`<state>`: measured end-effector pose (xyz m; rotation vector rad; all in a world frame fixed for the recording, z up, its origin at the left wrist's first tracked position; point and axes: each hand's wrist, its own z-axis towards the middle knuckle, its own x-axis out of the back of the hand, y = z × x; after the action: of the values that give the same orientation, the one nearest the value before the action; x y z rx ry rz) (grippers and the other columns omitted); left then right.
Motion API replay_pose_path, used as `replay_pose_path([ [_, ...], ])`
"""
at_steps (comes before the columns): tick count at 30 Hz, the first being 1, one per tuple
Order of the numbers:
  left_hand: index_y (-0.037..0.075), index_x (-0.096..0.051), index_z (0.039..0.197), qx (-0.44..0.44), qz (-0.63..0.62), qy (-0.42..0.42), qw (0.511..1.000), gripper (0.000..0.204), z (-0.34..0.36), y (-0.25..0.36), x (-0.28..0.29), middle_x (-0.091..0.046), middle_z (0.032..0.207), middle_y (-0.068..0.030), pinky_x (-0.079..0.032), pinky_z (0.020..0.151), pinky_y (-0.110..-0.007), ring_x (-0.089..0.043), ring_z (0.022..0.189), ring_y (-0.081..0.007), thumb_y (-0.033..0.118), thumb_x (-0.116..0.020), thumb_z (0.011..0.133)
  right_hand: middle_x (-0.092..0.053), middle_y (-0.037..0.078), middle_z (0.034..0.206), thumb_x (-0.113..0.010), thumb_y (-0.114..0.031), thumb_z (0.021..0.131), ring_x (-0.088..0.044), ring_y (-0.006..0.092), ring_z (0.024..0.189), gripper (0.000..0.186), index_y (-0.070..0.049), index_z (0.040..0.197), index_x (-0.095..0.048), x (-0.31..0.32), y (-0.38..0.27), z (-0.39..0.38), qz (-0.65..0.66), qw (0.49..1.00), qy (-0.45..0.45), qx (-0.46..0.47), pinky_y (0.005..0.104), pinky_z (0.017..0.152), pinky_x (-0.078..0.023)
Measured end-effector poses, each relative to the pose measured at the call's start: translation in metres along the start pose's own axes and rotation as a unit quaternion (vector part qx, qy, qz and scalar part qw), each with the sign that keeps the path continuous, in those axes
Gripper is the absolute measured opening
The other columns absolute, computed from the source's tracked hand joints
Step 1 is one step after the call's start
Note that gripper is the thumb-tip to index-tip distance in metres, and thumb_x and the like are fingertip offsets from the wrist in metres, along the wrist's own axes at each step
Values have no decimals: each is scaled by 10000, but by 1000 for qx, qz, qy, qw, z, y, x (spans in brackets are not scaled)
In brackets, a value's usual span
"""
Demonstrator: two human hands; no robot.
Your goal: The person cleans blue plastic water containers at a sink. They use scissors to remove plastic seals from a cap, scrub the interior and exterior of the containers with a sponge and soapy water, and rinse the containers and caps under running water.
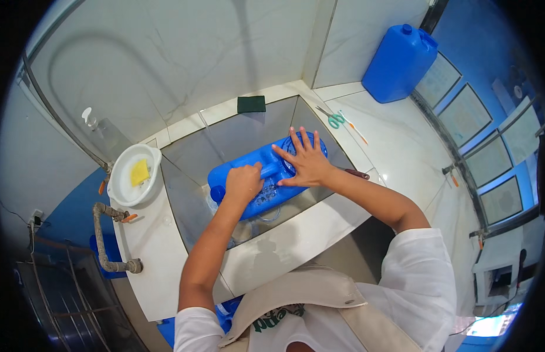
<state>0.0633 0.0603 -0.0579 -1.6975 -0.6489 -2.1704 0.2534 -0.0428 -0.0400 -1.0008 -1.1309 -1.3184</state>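
Note:
A blue plastic jerrycan (243, 161) with a wet top surface and a round cap at its left end lies in the grey sink (177, 176). My left hand (244, 185) is closed round the jerrycan's handle, near the cap end. Across the other end, my right hand (307, 159) rests with its fingers spread on the plastic. The part of the jerrycan under both hands is hidden. Some clear thing, too unclear to name, shows in the sink below it.
On the left ledge stand a white basin (115, 188) with a yellow sponge (139, 173) and a pump bottle (108, 135). A dark green scouring pad (251, 104) lies on the back rim. Scissors (336, 121), a brown handle (358, 174) and another blue jerrycan (400, 63) are on the right.

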Motion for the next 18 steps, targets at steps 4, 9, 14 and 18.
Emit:
replay_pose_path([
  [4, 64, -584, 802, 30, 9, -5, 999, 210, 9, 3, 5, -628, 658, -139, -493, 551, -422, -629, 618, -303, 220, -663, 685, -226, 271, 1402, -554, -639, 649, -228, 517, 1242, 795, -331, 1356, -359, 10, 19, 10, 0, 1000, 30, -3, 625, 966, -182],
  [9, 75, -590, 822, 3, 27, -34, 999, 228, 14, -8, 10, -625, 651, -132, -490, 555, -425, -627, 623, -303, 240, -662, 681, -336, 233, 1324, -622, -486, 574, -340, 454, 1156, 721, -317, 1261, -485, 16, 43, 8, 72, 990, 5, 119, 563, 887, -288],
  [14, 78, -582, 805, -36, 40, -48, 997, 241, 13, -13, 12, -613, 639, -143, -482, 567, -435, -615, 627, -320, 255, -664, 664, -330, 230, 1350, -634, -482, 566, -333, 461, 1180, 725, -314, 1257, -495, 25, 60, 13, 109, 919, -36, 376, 584, 912, -284],
  [18, 73, -581, 796, -14, 32, -48, 998, 238, 18, 0, 9, -613, 643, -148, -481, 571, -442, -615, 631, -323, 256, -662, 669, -291, 234, 1385, -617, -491, 594, -330, 452, 1186, 761, -319, 1312, -434, 12, 58, 16, 100, 942, -24, 319, 586, 917, -280],
])
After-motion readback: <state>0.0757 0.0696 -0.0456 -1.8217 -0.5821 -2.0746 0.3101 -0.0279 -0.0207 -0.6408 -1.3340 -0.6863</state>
